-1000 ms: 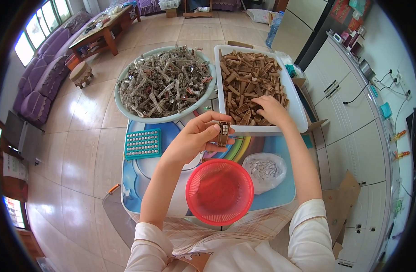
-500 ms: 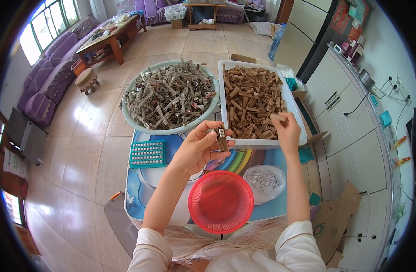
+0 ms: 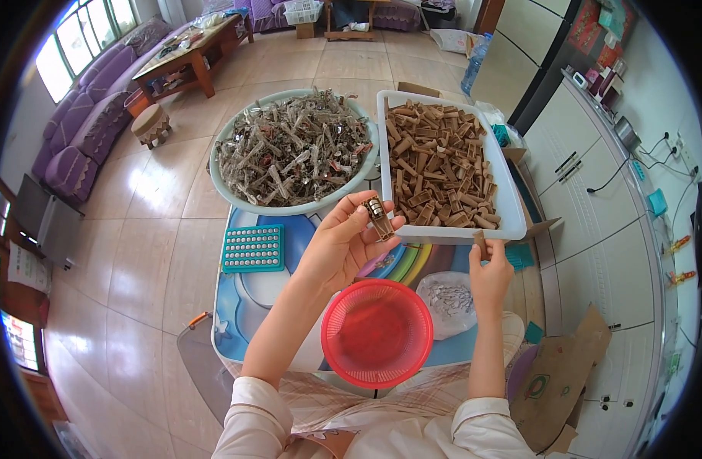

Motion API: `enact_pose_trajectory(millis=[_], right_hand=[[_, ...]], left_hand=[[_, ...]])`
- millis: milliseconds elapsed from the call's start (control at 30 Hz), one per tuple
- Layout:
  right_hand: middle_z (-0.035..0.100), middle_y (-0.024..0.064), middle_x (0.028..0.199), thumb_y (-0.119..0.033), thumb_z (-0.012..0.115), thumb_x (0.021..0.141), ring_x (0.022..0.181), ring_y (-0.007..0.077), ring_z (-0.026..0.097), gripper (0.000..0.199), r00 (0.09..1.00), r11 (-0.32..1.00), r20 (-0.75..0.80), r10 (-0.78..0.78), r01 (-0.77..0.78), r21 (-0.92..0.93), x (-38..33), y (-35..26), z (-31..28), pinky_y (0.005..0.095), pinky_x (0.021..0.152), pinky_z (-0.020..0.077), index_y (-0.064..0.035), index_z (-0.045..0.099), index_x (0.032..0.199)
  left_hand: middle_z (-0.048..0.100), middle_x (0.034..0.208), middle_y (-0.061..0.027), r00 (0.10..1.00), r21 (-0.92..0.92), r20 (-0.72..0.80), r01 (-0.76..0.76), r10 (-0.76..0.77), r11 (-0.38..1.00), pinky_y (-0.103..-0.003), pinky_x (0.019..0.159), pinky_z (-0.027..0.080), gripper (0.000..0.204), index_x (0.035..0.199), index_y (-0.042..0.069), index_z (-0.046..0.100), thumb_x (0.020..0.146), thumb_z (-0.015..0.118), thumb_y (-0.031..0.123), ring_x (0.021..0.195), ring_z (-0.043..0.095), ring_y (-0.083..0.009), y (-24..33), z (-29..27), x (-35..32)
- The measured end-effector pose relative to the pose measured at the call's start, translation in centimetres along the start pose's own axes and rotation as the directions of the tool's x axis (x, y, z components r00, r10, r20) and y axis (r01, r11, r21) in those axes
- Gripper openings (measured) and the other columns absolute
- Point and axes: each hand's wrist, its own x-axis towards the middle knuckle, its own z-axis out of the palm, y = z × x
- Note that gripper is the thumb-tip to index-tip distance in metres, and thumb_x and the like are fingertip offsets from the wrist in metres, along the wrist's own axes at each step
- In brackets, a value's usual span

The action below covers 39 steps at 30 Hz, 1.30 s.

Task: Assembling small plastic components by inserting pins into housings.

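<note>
A shiny-studded brown casing [image 3: 378, 220] is held by the half-open left hand [image 3: 346, 236]; a matte shell [image 3: 480, 244], at two o'clock from the round red basket [image 3: 329, 333], by the curled right hand [image 3: 491, 273].

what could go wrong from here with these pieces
The left hand holds a small brown open-sided piece with shiny parts inside; if loose, they might tip out. The right hand pinches another small brown piece by the front edge of the white rectangular tub; it could slip. The round red plastic basket sits beside the translucent bag of small silvery parts; a bump might scatter them.
</note>
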Motion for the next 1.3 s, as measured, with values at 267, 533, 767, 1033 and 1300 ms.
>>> enact_pose_trajectory(millis=[267, 533, 767, 1033, 1300], right_hand=[[0.061, 0.0102, 0.083, -0.01, 0.055, 0.082, 0.077, 0.0174, 0.059, 0.021, 0.992, 0.977, 0.074, 0.103, -0.115, 0.18, -0.8, -1.8, -1.7, 0.0281, 0.067, 0.0458, 0.0014, 0.053, 0.1], [0.054, 0.0065, 0.086, -0.008, 0.057, 0.079, 0.074, 0.0178, 0.053, 0.017, 0.989, 0.873, 0.053, -0.141, 0.099, 0.477, -2.3, -9.2, -1.7, 0.0282, 0.062, 0.0432, -0.0028, 0.056, 0.095], [0.053, 0.0096, 0.084, -0.008, 0.061, 0.075, 0.073, 0.0242, 0.053, 0.021, 0.97, 0.882, -0.01, -0.243, 0.226, 0.413, -3.2, -11.7, -0.9, 0.0311, 0.063, 0.0429, -0.0023, 0.056, 0.094], [0.053, 0.0099, 0.084, -0.006, 0.061, 0.075, 0.073, 0.0248, 0.054, 0.023, 0.965, 0.891, -0.043, -0.258, 0.255, 0.376, -3.5, -12.1, -0.7, 0.0312, 0.063, 0.0437, -0.0018, 0.055, 0.096], [0.055, 0.0087, 0.086, -0.007, 0.062, 0.076, 0.074, 0.0228, 0.055, 0.021, 0.959, 0.88, -0.116, -0.26, 0.285, 0.38, -4.1, -11.9, -0.4, 0.0294, 0.064, 0.0443, -0.0031, 0.056, 0.096]], left_hand=[[0.047, 0.113, -0.0156, 0.994, -0.046, 0.104, -0.019, 0.024, 0.999, -0.043, 0.082, 0.05, 0.025, 0.113, 0.007, 0.041, 0.088, 0.042, 0.009, 0.105, 0.05, -0.0338, -0.2, 0.4, -0.7], [0.046, 0.114, -0.0144, 0.988, 0.024, 0.147, -0.046, 0.042, 0.999, -0.042, 0.085, 0.048, 0.025, 0.111, 0.008, 0.041, 0.087, 0.045, 0.007, 0.107, 0.048, -0.0329, -1.5, 1.0, -1.2], [0.047, 0.114, -0.0107, 0.969, 0.169, 0.241, -0.104, 0.061, 0.98, -0.035, 0.086, 0.046, 0.023, 0.108, 0.007, 0.04, 0.086, 0.045, 0.003, 0.103, 0.05, -0.0197, -2.4, 1.5, -2.0], [0.051, 0.109, -0.0088, 0.913, 0.289, 0.347, -0.323, 0.215, 0.901, -0.03, 0.087, 0.043, 0.023, 0.105, 0.002, 0.046, 0.082, 0.051, -0.002, 0.101, 0.05, -0.0154, -3.3, 1.1, -2.1], [0.051, 0.109, -0.009, 0.909, 0.266, 0.345, -0.333, 0.233, 0.905, -0.031, 0.088, 0.042, 0.024, 0.105, 0.002, 0.046, 0.082, 0.051, -0.003, 0.102, 0.05, -0.0157, -3.5, 1.6, -2.6]])
